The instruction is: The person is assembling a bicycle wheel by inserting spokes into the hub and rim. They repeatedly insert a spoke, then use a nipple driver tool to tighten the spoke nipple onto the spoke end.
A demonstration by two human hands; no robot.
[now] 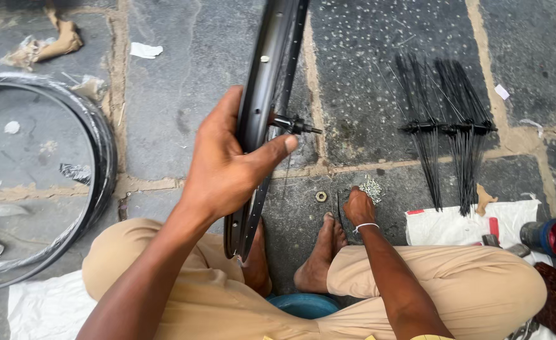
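Black metal bicycle wheel rim (266, 75) standing upright between the knees, left hand (227, 165) clamping it beside the hub axle (294, 124), right hand (358, 206) reaching down, fingers closing on small silver spoke nipples (371, 187) lying on grey stone paving (183, 94), black spoke bundles (449, 129) lying beyond.

Soft, even daylight, faint shadows, no glare; sharp centre, slight wide-angle stretching at edges.

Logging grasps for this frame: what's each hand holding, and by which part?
The left hand grips the black wheel rim across its band, thumb near the hub axle. The right hand reaches down at the small metal nipples; a hold cannot be told.
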